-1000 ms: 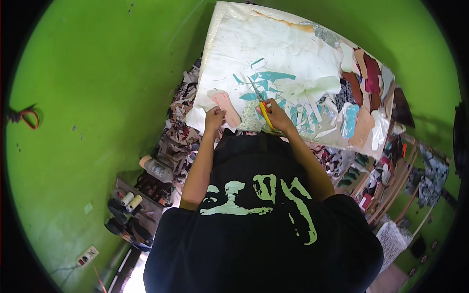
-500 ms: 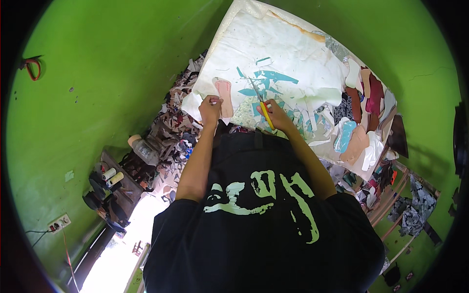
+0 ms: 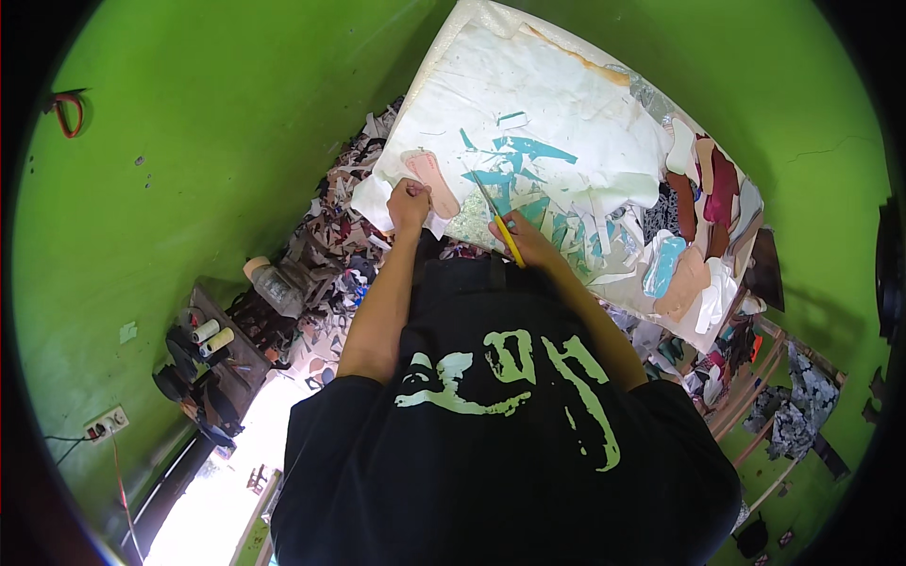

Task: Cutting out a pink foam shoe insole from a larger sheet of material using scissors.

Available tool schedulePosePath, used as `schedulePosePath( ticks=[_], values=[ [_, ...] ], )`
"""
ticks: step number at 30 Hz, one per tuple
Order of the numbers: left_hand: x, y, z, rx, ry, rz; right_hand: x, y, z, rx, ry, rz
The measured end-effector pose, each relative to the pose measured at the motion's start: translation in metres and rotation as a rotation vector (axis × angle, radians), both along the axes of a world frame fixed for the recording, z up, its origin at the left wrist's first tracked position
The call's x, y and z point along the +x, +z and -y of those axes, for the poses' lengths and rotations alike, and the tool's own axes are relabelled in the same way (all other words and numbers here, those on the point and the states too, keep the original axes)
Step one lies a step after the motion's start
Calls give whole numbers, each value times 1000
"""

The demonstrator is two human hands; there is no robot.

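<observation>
A pink insole-shaped piece (image 3: 441,191) with a red line along its edge lies tilted at the front left of the white-covered table. My left hand (image 3: 409,205) pinches its left edge, fingers closed. In my right hand (image 3: 526,240) are scissors (image 3: 507,234) with yellow handles, their blades pointing up and left over the table and apart from the pink piece. Teal offcuts (image 3: 535,148) are scattered around and beyond the blades. Whether the scissor blades are slightly parted is too fine to make out.
White sheeting (image 3: 557,85) covers much of the table. Cut pieces in maroon (image 3: 720,195), brown, teal and white are piled along its right side. A heap of scraps (image 3: 330,226) covers the floor at left. Thread spools (image 3: 216,341) stand on a low wooden bench.
The pink piece has turned, its far end swinging left and its near end right. My right hand and the scissors have drawn back slightly toward me and to the left.
</observation>
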State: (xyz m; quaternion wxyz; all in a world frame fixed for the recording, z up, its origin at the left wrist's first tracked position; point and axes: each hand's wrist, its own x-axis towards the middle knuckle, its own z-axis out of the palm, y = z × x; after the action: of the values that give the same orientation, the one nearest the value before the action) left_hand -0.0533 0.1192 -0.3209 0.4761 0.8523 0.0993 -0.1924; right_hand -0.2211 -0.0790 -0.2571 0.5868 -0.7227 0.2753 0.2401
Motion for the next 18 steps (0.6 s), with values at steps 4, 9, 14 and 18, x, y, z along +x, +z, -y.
schedulePosePath(
  ticks=[4, 9, 14, 18],
  values=[
    [-11, -23, 3, -50, 146, 19, 3, 9, -1, 44, -11, -44],
    [-14, -14, 7, -4, 168, -6, 6, 19, 1, 79, -95, -34],
    [-10, -13, -4, 209, 55, 13, 14, 27, 7, 74, 11, -107],
    [-17, 4, -1, 158, 115, -32, 4, 5, 16, -46, 98, 29]
  ],
)
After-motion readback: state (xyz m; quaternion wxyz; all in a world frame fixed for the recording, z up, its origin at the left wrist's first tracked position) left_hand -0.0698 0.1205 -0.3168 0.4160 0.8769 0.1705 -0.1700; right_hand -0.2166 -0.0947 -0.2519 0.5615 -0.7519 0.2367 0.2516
